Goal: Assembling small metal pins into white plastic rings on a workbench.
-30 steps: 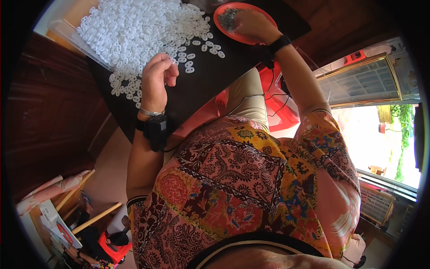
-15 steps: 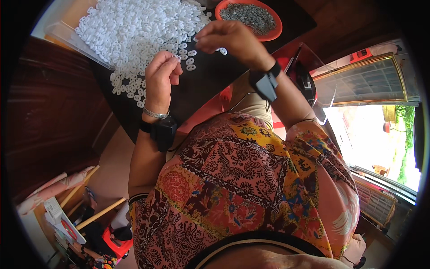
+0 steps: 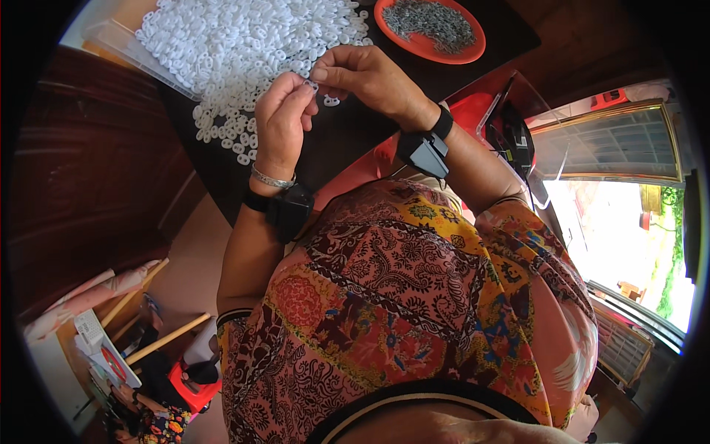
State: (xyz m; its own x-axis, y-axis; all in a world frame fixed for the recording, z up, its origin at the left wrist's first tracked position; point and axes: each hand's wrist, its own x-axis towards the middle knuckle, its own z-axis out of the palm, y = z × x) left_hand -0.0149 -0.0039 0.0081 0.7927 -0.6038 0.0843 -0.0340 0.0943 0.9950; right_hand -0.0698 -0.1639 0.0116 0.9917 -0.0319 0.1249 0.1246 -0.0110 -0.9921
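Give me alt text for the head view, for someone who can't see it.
The left hand pinches a small white piece above a dark table, the right hand close beside it. Beyond lie a heap of white pieces and an orange dish of grey bits.

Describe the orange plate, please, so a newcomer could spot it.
Find the dark table at the top. Right of its heap of white two-holed pieces sits the orange plate. Its small grey pieces set it apart from the white heap.
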